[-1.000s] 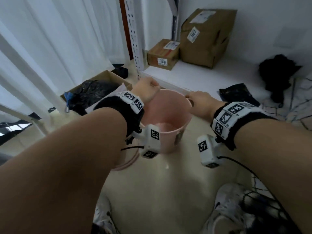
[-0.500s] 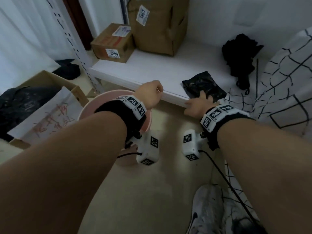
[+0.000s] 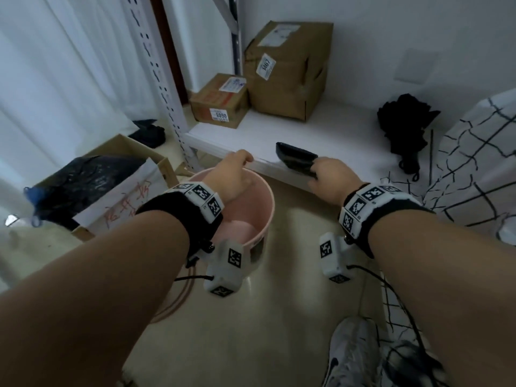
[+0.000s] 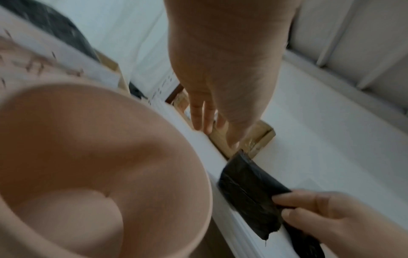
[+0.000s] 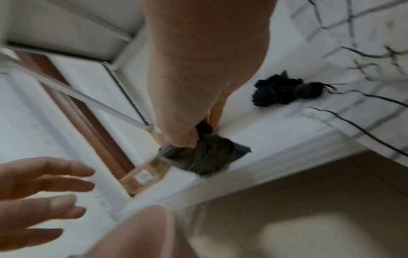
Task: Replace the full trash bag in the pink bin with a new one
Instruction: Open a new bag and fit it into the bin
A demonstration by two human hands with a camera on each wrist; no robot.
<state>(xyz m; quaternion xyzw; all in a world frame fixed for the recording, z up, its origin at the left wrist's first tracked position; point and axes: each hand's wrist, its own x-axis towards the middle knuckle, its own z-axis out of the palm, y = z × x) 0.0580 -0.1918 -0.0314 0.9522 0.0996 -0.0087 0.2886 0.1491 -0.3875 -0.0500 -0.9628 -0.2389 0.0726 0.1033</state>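
Observation:
The pink bin [image 3: 264,202] stands on the floor with no bag in it; its bare inside [image 4: 92,157] fills the left wrist view. My left hand [image 3: 238,170] hovers over the bin's far rim with loose, straight fingers [image 5: 66,176], holding nothing. My right hand [image 3: 325,173] pinches a folded black trash bag [image 3: 294,160] at the front edge of the white shelf [image 3: 349,141]. The bag [image 4: 247,183] lifts off the shelf edge between thumb and fingers [image 4: 309,202]. It also shows in the right wrist view as a dark bundle [image 5: 209,157].
A cardboard box [image 3: 164,163] at the left holds a filled black bag [image 3: 83,180] and white paper. Two brown cartons [image 3: 284,71] and a black bundle [image 3: 402,127] sit on the shelf. A perforated shelf post [image 3: 164,88], grid-patterned fabric [image 3: 474,163] and my shoe [image 3: 351,356] are nearby.
My right hand left the bin rim, reached to the shelf and took hold of the folded black bag. My left hand opened from a fist above the bin.

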